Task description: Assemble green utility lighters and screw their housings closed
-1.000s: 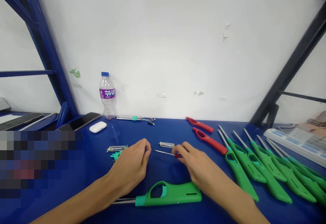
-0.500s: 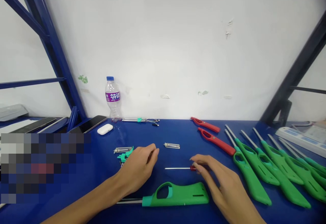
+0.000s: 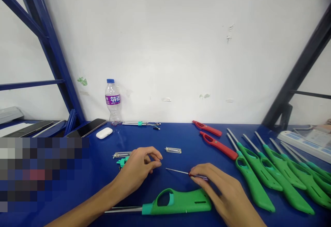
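Note:
My right hand [image 3: 219,185] pinches a small screwdriver [image 3: 200,176] by its dark red and clear handle. Its thin metal shaft points left, over the blue table. To the left, my left hand [image 3: 144,163] is loosely curled, with thumb and fingertips slightly apart and nothing visible between them. Below both hands lies a green lighter [image 3: 188,203] with a long metal nozzle, its left part passing under my left forearm. Partly behind my left hand are a teal plastic part [image 3: 121,163] and a clear fuel tank [image 3: 122,154]. Another clear fuel tank [image 3: 173,150] lies further back, between the hands.
Several green lighters [image 3: 254,185] lie in a row on the right, beside two red lighter shells [image 3: 219,145]. Along the wall stand a bottle [image 3: 113,100] and thin metal rods [image 3: 131,123]. A white case [image 3: 104,133], a phone [image 3: 86,128] and a power strip [image 3: 307,146] lie around.
My right hand has taken up the screwdriver, and its handle now sits between the fingers with the shaft tilted. The thumb and index finger of my left hand have shifted slightly.

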A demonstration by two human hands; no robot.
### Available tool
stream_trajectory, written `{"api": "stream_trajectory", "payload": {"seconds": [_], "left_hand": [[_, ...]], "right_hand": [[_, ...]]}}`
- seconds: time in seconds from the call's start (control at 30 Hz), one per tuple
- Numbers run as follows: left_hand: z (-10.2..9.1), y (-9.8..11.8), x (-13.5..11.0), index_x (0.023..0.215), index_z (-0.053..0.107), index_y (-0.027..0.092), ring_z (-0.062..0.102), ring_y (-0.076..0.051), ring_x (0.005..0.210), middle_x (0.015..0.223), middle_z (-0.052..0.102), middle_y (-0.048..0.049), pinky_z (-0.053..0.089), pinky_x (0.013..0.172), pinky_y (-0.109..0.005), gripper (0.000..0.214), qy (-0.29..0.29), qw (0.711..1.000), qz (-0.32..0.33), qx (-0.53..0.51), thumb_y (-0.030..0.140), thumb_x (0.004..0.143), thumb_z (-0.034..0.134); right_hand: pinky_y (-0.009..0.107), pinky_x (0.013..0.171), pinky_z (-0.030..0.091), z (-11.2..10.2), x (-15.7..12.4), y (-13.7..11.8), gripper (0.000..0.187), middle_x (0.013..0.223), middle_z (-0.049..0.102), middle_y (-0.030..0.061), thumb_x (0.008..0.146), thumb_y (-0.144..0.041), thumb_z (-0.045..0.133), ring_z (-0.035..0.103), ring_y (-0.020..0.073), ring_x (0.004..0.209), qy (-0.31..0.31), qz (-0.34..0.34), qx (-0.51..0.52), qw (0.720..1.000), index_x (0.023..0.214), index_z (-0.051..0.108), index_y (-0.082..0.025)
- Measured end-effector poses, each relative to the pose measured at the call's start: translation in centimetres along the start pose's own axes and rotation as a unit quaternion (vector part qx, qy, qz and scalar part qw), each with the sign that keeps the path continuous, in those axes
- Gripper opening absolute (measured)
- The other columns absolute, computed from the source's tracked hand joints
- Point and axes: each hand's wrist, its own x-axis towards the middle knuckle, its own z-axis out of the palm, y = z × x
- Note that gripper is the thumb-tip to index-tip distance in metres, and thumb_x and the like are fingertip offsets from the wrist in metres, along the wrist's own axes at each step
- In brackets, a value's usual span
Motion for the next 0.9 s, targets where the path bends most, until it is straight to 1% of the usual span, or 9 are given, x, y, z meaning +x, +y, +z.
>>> {"api": "stream_trajectory", "payload": {"seconds": [0.1,0.17,0.27,0.37,0.47,0.6,0.73,0.9], "left_hand": [[0.1,0.1,0.0,0.086,0.077,0.018,0.062,-0.018,0.058,0.075,0.073,-0.0030,0.046,0.059,-0.031,0.031,-0.006,1.000,-0.008,-0.018,0.045,0.073,0.071],[0.1,0.1,0.0,0.085,0.077,0.018,0.061,-0.018,0.057,0.073,0.072,-0.0031,0.045,0.058,-0.030,0.032,-0.005,1.000,-0.011,-0.024,0.048,0.074,0.071],[-0.2,0.1,0.1,0.086,0.079,0.018,0.062,-0.020,0.062,0.067,0.068,-0.0019,0.044,0.061,-0.031,0.035,0.006,1.000,-0.001,-0.022,0.051,0.080,0.070],[-0.4,0.0,0.1,0.092,0.081,0.019,0.062,-0.021,0.068,0.070,0.069,-0.0026,0.044,0.065,-0.031,0.038,0.017,1.000,0.008,-0.021,0.054,0.084,0.069],[-0.6,0.2,0.0,0.097,0.083,0.018,0.060,-0.021,0.070,0.077,0.071,-0.0040,0.043,0.066,-0.032,0.043,0.018,0.999,0.012,-0.026,0.057,0.086,0.067],[-0.7,0.7,-0.3,0.098,0.082,0.017,0.058,-0.019,0.068,0.076,0.069,-0.0033,0.043,0.066,-0.031,0.047,0.007,0.999,0.009,-0.041,0.059,0.085,0.066],[-0.8,0.9,-0.4,0.098,0.081,0.016,0.061,-0.019,0.066,0.068,0.066,-0.0014,0.042,0.064,-0.031,0.045,-0.008,0.998,-0.001,-0.059,0.056,0.082,0.069],[-0.5,0.9,-0.5,0.093,0.078,0.017,0.066,-0.018,0.064,0.083,0.074,-0.0033,0.047,0.066,-0.030,0.038,-0.021,0.996,0.001,-0.087,0.051,0.077,0.077]], "right_hand": [[0.017,0.088,0.060,0.2,0.0,0.1,0.011,0.107,0.077,-0.0025,0.111,-0.027,0.059,0.079,0.0127,0.095,-0.026,-0.002,-0.002,1.000,0.112,0.069,-0.030],[0.018,0.089,0.060,0.3,0.0,0.0,0.009,0.108,0.078,-0.0020,0.110,-0.027,0.061,0.079,0.0135,0.095,-0.017,-0.004,-0.007,1.000,0.113,0.070,-0.030],[0.019,0.091,0.060,0.0,0.0,-0.1,0.009,0.107,0.078,-0.0018,0.109,-0.027,0.062,0.079,0.0140,0.097,0.036,-0.010,-0.014,0.999,0.115,0.069,-0.030],[0.017,0.090,0.059,-0.4,-0.2,-0.2,0.011,0.106,0.078,-0.0021,0.109,-0.023,0.060,0.078,0.0132,0.094,0.090,-0.013,-0.028,0.995,0.113,0.069,-0.029],[0.017,0.085,0.059,-0.7,-0.3,-0.1,0.014,0.101,0.077,-0.0026,0.109,-0.021,0.059,0.076,0.0124,0.088,0.131,-0.015,-0.043,0.990,0.112,0.069,-0.029],[0.017,0.075,0.059,-0.7,-0.2,-0.1,0.016,0.094,0.076,-0.0032,0.109,-0.022,0.057,0.074,0.0113,0.076,0.171,-0.003,-0.053,0.984,0.111,0.071,-0.029],[0.017,0.071,0.060,-0.8,-0.3,0.0,0.014,0.092,0.077,-0.0028,0.109,-0.024,0.059,0.074,0.0117,0.071,0.182,0.004,-0.056,0.982,0.109,0.073,-0.028],[0.019,0.083,0.064,-0.8,-0.6,0.1,0.010,0.100,0.082,-0.0014,0.106,-0.028,0.067,0.081,0.0152,0.082,0.173,0.007,-0.063,0.983,0.112,0.074,-0.028]]}}
